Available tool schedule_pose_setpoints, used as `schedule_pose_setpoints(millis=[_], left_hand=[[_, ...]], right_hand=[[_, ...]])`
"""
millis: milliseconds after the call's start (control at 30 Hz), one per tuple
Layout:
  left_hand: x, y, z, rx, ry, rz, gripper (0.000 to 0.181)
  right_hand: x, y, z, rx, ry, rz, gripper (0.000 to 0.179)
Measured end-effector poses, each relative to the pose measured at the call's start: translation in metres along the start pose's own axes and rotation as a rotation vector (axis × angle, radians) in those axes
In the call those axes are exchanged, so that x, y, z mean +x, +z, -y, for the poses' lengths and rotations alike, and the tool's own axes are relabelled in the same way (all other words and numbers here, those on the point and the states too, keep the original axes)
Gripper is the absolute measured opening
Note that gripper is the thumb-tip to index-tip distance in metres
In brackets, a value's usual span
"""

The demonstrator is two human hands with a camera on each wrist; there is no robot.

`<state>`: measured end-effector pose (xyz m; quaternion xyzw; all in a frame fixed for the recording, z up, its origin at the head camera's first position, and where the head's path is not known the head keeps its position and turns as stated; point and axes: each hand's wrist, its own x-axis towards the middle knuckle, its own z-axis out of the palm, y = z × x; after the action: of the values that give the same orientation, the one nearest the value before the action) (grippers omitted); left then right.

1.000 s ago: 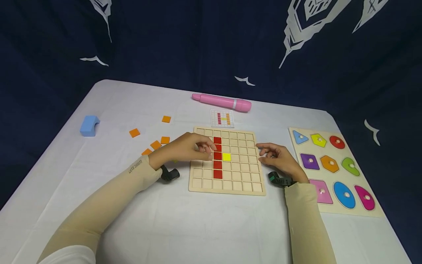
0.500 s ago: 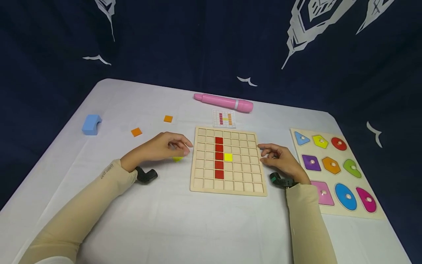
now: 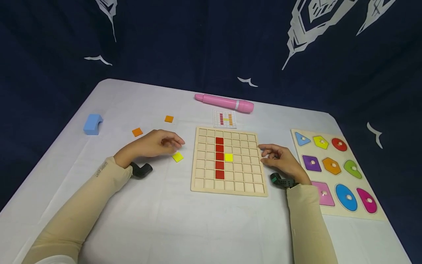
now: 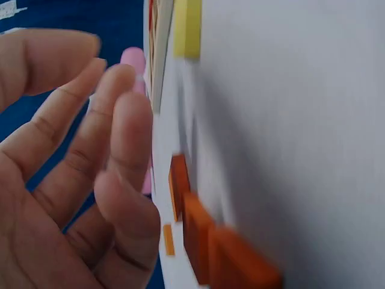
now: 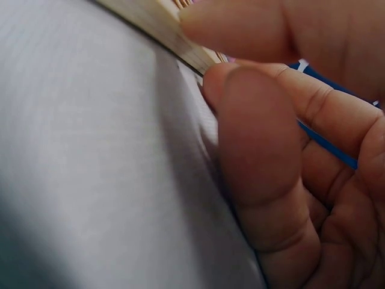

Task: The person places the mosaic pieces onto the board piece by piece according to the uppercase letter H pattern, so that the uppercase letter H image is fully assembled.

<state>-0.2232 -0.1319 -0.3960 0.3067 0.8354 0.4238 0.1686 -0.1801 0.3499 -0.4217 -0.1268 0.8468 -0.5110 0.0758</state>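
Your left hand (image 3: 155,143) has drawn off the board (image 3: 246,168) toward 9 o'clock since 1 second ago, and the loose yellow tile (image 3: 178,157) now shows fully, just beside your thumb at the hand's 4 o'clock. That seems to shift the work from the board to the loose pieces; the left wrist view shows 4 orange tiles (image 4: 197,235) near the hand. Your left fingers are apart, loosely bent, holding nothing. Your right hand (image 3: 280,159) rests loosely bent at the board's 3 o'clock edge, clamped on nothing; whether it touches, I cannot tell. The board lies flat before you, nearly square, with no clear long axis. Its 5 red tiles (image 3: 219,157) form 1 line running 12 to 6 o'clock, with 1 inset yellow tile (image 3: 229,157) at 3 o'clock from the line's middle.
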Motion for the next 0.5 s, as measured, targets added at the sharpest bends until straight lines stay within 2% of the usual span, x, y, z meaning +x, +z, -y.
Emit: schedule_pose_setpoints(millis=[233,500], left_hand=[[-0.0038,-0.0024,0.0007,0.222,-0.059,0.0,0.031],[-0.004,0.0032,-0.0014,0.331,-0.041,0.033,0.03]], right_hand=[[0.0002,0.0006,0.0005,0.006,0.003,0.002,0.048],[-0.0006,0.0003,0.0007,0.005,0.018,0.002,0.049]])
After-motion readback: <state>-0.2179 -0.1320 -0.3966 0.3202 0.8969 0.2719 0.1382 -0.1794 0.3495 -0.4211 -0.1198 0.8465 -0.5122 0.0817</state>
